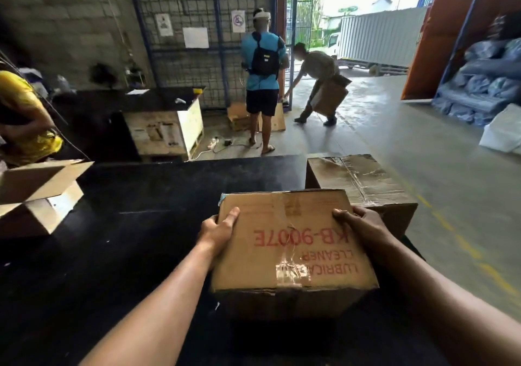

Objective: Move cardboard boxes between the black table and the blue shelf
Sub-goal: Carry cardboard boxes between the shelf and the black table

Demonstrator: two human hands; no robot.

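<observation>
A closed cardboard box (290,241) with red print and torn tape is in front of me over the black table (135,224). My left hand (218,229) grips its left side and my right hand (359,224) grips its right side. Whether the box rests on the table or hangs just above it, I cannot tell. A second taped cardboard box (363,179) stands on the table's far right corner, just behind the held one. An open box (42,193) with raised flaps sits at the table's left edge.
A person in a yellow shirt (25,120) stands at the far left. Beyond the table, a person in a blue shirt (263,84) stands and another person (318,84) bends with a box. A second black-topped table (158,112) stands ahead left. Blue bags (485,84) are piled right.
</observation>
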